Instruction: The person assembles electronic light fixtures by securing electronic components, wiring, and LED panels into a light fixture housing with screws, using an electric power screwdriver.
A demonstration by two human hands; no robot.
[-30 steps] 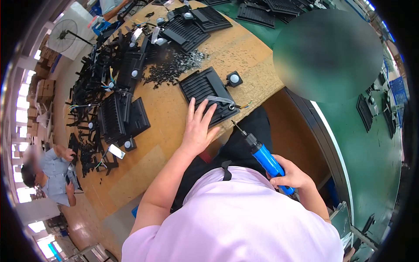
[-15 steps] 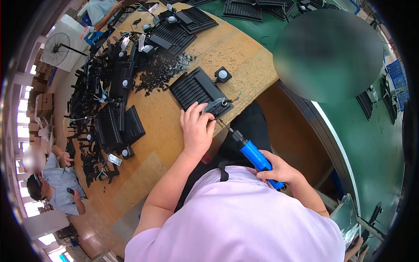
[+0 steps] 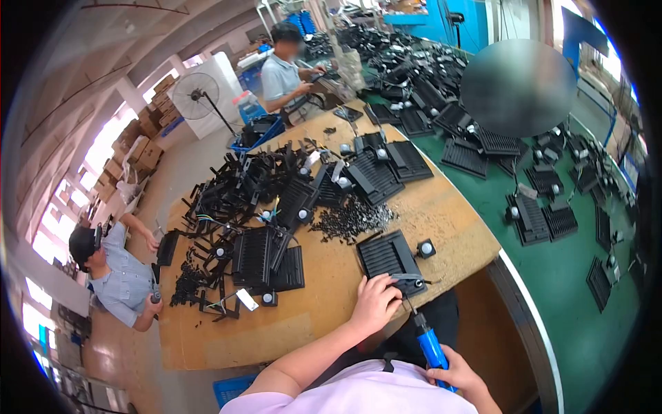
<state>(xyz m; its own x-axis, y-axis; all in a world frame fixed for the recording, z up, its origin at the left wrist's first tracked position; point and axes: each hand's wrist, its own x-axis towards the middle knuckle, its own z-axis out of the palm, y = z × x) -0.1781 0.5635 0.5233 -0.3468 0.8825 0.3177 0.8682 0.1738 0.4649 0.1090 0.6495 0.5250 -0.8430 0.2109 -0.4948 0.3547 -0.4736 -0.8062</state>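
Observation:
A black ribbed floodlight (image 3: pixel 383 257) lies on the wooden table near its right edge, with a white-domed motion sensor (image 3: pixel 426 249) beside it. My left hand (image 3: pixel 376 305) rests at the floodlight's near edge, fingers bent over it and gripping it. A grey cable runs past my fingertips to a round fitting at the corner. In my right hand (image 3: pixel 456 372) is a blue electric screwdriver (image 3: pixel 432 348), held by its body. Its bit points up at the floodlight's near corner, close to my left fingertips.
Loose black screws (image 3: pixel 348 219) lie heaped beyond the floodlight. Black brackets (image 3: pixel 238 181) and more floodlights (image 3: pixel 256 259) pile up at the left. A green work surface (image 3: pixel 483 286) carrying many floodlights runs along the right. One person (image 3: pixel 123 276) stands left; another (image 3: pixel 284 79) sits behind.
The head view has tilted up, showing more of the room and the green surface. Both hands, the screwdriver and the floodlight keep nearly the same arrangement.

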